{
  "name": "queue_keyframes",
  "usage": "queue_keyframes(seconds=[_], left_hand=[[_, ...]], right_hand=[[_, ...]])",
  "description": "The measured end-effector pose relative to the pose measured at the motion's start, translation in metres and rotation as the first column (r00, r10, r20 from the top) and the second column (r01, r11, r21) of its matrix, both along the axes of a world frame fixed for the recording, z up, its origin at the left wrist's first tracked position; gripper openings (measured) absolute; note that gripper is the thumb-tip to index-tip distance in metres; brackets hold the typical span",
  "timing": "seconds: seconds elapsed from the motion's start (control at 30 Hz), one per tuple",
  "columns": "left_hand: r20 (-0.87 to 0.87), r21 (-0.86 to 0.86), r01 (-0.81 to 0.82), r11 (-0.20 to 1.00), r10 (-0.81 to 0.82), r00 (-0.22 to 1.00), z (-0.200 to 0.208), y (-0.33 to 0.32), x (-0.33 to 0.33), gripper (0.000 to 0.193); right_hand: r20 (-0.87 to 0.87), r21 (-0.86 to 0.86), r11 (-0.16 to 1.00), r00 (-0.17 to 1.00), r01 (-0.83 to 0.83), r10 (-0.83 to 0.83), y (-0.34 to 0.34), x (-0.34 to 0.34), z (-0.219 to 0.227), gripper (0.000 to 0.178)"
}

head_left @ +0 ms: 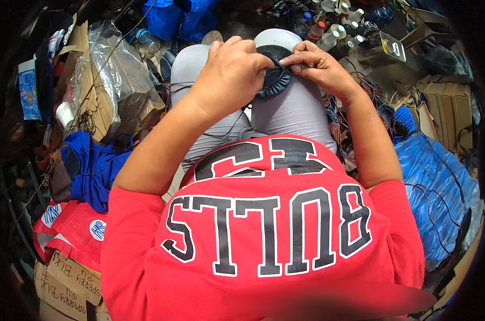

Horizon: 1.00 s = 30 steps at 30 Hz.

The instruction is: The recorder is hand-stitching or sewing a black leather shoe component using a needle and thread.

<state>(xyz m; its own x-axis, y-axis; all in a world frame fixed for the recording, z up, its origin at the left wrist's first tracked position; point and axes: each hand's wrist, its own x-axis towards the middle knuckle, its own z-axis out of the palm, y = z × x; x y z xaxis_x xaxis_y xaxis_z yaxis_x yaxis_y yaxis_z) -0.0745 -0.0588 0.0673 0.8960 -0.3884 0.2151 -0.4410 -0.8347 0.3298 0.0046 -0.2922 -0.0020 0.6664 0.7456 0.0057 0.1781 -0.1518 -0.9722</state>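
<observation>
A black leather shoe upper (277, 87) with a puckered, gathered rim rests on my right thigh, close to the knee. My left hand (230, 75) is closed at its left edge, thumb and forefinger pressed together against the leather; whether they also pinch a thread is hidden. From the right, my right hand (318, 65) pinches the upper's top edge between thumb and fingers. A dark thread (230, 127) trails over my grey trousers (290, 115) below the left hand.
Clear plastic and cardboard (111, 80) lie piled at left, above a blue cloth bag (90, 166). Several capped bottles (336, 35) stand at far right. A blue plastic sack (429, 182) lies by my right arm, below stacked cardboard (448, 107). A blue bag (178, 18) sits ahead.
</observation>
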Motion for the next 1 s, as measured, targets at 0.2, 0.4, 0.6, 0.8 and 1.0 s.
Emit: queue_keyframes(seconds=[0.2,0.4,0.6,0.8,1.0], left_hand=[[0.0,-0.211,-0.055,0.976,0.057,0.998,-0.017,-0.009,-0.009,0.014],[-0.242,-0.491,-0.127,0.862,0.006,0.97,-0.038,-0.003,0.001,0.016],[-0.205,-0.298,0.016,0.954,-0.081,0.976,-0.026,0.011,0.02,0.021],[-0.396,-0.326,0.001,0.945,-0.137,0.908,-0.017,0.013,0.04,0.019],[-0.458,-0.422,-0.018,0.906,-0.196,0.867,-0.031,0.009,0.048,0.017]], right_hand=[[0.001,0.015,1.0,1.0,0.009,-0.009,-0.001,0.0,-0.002,0.024],[-0.024,0.031,0.999,1.0,0.017,-0.016,-0.001,0.002,-0.002,0.02],[-0.029,-0.022,1.0,1.0,-0.011,0.01,-0.001,0.012,0.003,0.014],[-0.065,-0.063,0.995,0.995,-0.077,0.073,0.001,0.022,0.007,0.014],[-0.081,-0.087,0.988,0.99,-0.124,0.117,0.003,0.033,0.0,0.018]])
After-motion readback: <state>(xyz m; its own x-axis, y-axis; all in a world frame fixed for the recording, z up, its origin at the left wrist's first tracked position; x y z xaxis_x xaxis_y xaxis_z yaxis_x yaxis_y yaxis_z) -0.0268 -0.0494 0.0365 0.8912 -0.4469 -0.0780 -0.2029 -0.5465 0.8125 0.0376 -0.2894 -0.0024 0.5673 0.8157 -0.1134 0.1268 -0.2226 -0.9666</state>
